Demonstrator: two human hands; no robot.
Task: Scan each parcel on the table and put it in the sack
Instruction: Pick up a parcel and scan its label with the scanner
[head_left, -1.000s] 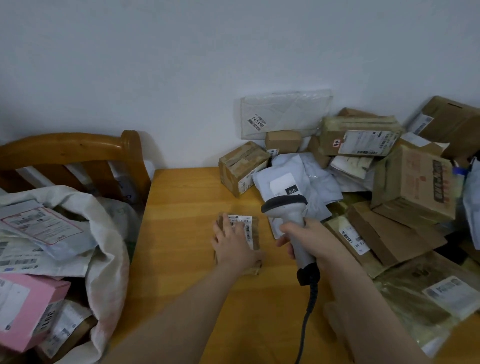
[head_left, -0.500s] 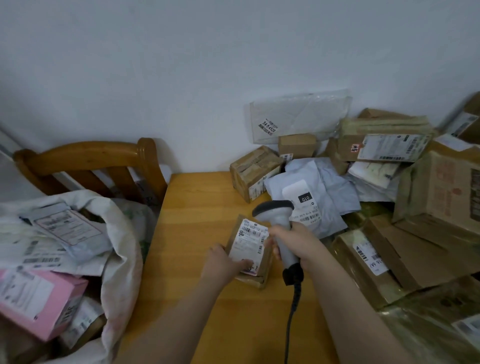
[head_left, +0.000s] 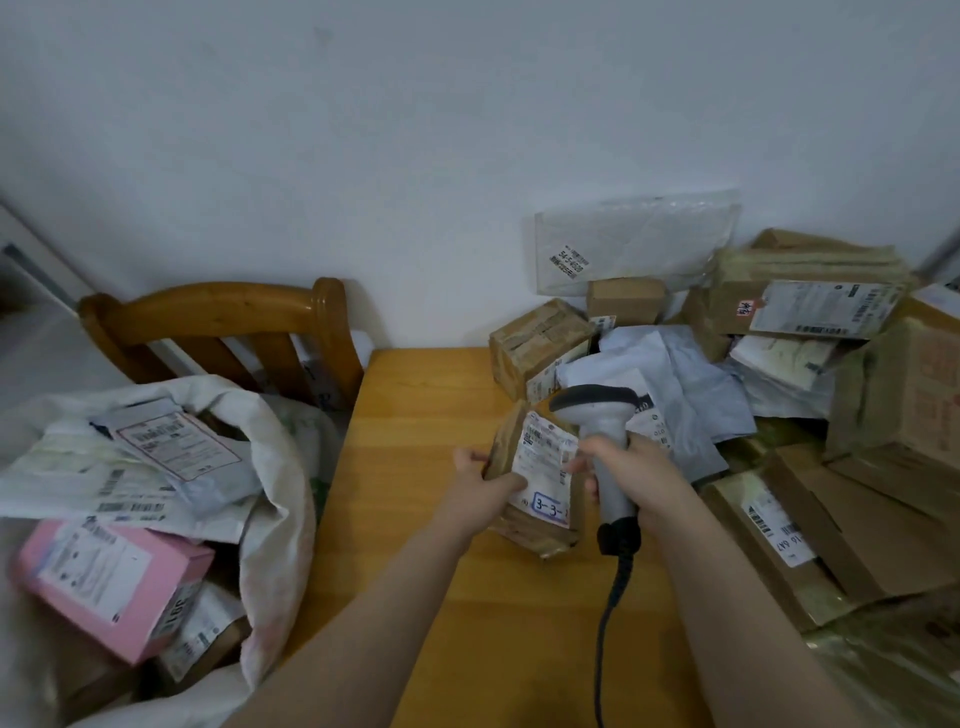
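Note:
My left hand (head_left: 480, 488) grips a small brown parcel (head_left: 540, 478) by its left edge and holds it tilted up above the wooden table (head_left: 415, 415), its white label facing me. My right hand (head_left: 631, 470) grips the handle of a grey barcode scanner (head_left: 597, 415); the scanner head sits just right of the label's top and its fingertips touch the parcel's right edge. A black cable hangs down from the handle. The white sack (head_left: 270, 499) stands open at the left, holding a pink box (head_left: 111, 582), grey mailers and other parcels.
A heap of cardboard boxes (head_left: 810, 296) and grey mailer bags (head_left: 691, 384) covers the table's right side and back corner. A clear flat pouch (head_left: 639, 244) leans on the wall. A wooden chair back (head_left: 218, 317) rises behind the sack.
The parcel lay flat on the table under my left hand; now it is lifted and tilted with its label toward me. The scanner has come up beside the label. The view shifted left.

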